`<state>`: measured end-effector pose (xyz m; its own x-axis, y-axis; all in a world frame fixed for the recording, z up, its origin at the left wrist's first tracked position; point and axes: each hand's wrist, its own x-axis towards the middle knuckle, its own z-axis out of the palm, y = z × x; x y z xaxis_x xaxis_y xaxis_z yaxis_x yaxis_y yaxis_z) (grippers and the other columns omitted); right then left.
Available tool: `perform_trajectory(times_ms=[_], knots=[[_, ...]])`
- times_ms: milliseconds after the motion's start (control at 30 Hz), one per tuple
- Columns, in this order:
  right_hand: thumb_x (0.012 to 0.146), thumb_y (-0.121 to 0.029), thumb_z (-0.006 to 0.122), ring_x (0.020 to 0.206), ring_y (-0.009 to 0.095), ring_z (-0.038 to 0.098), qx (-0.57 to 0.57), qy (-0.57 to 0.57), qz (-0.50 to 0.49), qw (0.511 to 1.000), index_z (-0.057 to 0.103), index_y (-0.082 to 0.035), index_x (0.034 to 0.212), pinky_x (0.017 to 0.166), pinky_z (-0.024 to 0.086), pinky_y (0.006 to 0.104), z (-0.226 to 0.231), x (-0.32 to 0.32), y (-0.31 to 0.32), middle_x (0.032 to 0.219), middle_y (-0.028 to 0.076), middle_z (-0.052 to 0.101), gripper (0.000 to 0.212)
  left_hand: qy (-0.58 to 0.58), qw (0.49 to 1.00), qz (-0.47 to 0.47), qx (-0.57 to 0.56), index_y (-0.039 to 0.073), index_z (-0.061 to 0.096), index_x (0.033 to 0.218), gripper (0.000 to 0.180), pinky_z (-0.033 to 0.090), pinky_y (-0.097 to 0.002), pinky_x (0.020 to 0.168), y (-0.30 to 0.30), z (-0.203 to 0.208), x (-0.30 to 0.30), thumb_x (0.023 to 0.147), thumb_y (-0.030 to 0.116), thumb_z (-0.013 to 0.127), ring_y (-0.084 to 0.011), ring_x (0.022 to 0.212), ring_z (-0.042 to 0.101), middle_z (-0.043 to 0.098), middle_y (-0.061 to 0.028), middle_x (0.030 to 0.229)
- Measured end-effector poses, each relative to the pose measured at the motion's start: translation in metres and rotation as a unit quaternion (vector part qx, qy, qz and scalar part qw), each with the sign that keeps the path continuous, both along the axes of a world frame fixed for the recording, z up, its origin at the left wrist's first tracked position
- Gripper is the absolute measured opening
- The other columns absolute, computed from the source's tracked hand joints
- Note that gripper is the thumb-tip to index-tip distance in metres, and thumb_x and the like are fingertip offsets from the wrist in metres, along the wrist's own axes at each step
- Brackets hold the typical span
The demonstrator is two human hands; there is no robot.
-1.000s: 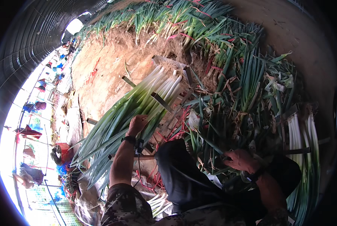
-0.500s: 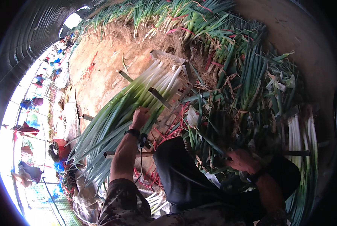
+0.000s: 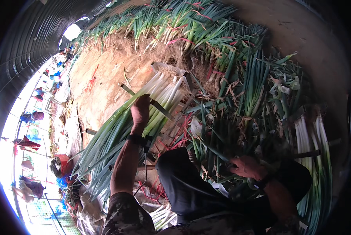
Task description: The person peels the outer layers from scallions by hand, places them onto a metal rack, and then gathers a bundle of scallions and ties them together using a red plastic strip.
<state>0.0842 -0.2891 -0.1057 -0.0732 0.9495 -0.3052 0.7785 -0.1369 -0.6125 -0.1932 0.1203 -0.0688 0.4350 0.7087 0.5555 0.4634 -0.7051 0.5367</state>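
A large bundle of long green onions (image 3: 116,121) lies slantwise across a metal frame (image 3: 161,109), white ends away from me and leaves toward me. My left hand (image 3: 141,109) is on the upper part of the bundle beside an upright bar, its fingers curled down among the stalks. Low on the right, my right hand (image 3: 246,167) is half closed over dark leafy litter. A dark gap shows between its thumb and fingers, and I cannot make out what is in it. A second bundle of green onions (image 3: 322,152) rests on a bar at the far right.
Tied bunches of green onions (image 3: 199,27) with red bands line the far side. Loose leaves and stalks (image 3: 257,90) are heaped on the right. Red strips (image 3: 156,192) lie beside my black-clad knee (image 3: 179,172). Bare tan ground (image 3: 105,70) stretches beyond the frame.
My left hand has moved away from me along the bundle, from the leaves up to the paler stalks by the bar. My right hand has shifted slightly left, with the view moving a little too.
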Motion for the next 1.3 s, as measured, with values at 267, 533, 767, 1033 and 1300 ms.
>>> perform_trajectory(times_ms=[267, 533, 767, 1033, 1300], knots=[[0.088, -0.041, 0.063, 0.084, 0.038, 0.068, -0.032, -0.027, 0.017, 0.999, 0.069, -0.013, 0.111, 0.076, 0.054, 0.0474, 0.018, 0.003, 0.000, 0.089, 0.017, 0.070, 0.037, 0.048, 0.990, -0.032, -0.127, 0.006, 0.066, 0.120, 0.039, 0.052, -0.0392, 0.088, 0.013, -0.051, 0.107, 0.087, 0.027, 0.070, -0.0304, 0.104, 0.068, 0.071, -0.0181, 0.108], [0.086, -0.033, 0.066, 0.085, 0.039, 0.067, -0.002, -0.016, -0.005, 1.000, 0.068, -0.006, 0.109, 0.079, 0.053, 0.0491, 0.008, 0.020, -0.013, 0.090, 0.021, 0.068, 0.036, 0.213, 0.921, 0.225, -0.237, 0.011, 0.052, 0.135, 0.057, 0.039, -0.0608, 0.097, 0.056, -0.126, 0.144, 0.085, 0.035, 0.065, -0.0367, 0.123, 0.053, 0.056, -0.0164, 0.133], [0.085, -0.033, 0.067, 0.082, 0.036, 0.068, -0.035, 0.054, -0.088, 0.994, 0.071, -0.009, 0.103, 0.079, 0.053, 0.0482, -0.028, 0.025, -0.009, 0.083, 0.017, 0.070, 0.031, 0.111, 0.949, 0.173, -0.239, 0.015, 0.071, 0.113, 0.035, 0.041, -0.0569, 0.096, 0.061, -0.156, 0.140, 0.085, 0.034, 0.062, -0.0370, 0.114, 0.058, 0.067, -0.0156, 0.114], [0.089, -0.032, 0.067, 0.091, 0.034, 0.068, -0.075, 0.072, -0.067, 0.992, 0.067, -0.007, 0.115, 0.082, 0.052, 0.0440, -0.019, 0.022, 0.009, 0.097, 0.018, 0.069, 0.036, 0.145, 0.962, 0.147, -0.178, 0.013, 0.071, 0.109, 0.031, 0.046, -0.0507, 0.093, 0.071, -0.176, 0.116, 0.082, 0.027, 0.064, -0.0358, 0.107, 0.060, 0.066, -0.0158, 0.110], [0.084, -0.038, 0.070, 0.082, 0.036, 0.069, -0.003, 0.047, -0.082, 0.996, 0.071, -0.010, 0.104, 0.076, 0.054, 0.0473, -0.029, 0.014, -0.007, 0.084, 0.017, 0.070, 0.034, 0.173, 0.959, 0.068, -0.213, 0.011, 0.069, 0.115, 0.037, 0.050, -0.0475, 0.089, 0.074, -0.140, 0.116, 0.085, 0.030, 0.057, -0.0419, 0.102, 0.065, 0.068, -0.0233, 0.107]])
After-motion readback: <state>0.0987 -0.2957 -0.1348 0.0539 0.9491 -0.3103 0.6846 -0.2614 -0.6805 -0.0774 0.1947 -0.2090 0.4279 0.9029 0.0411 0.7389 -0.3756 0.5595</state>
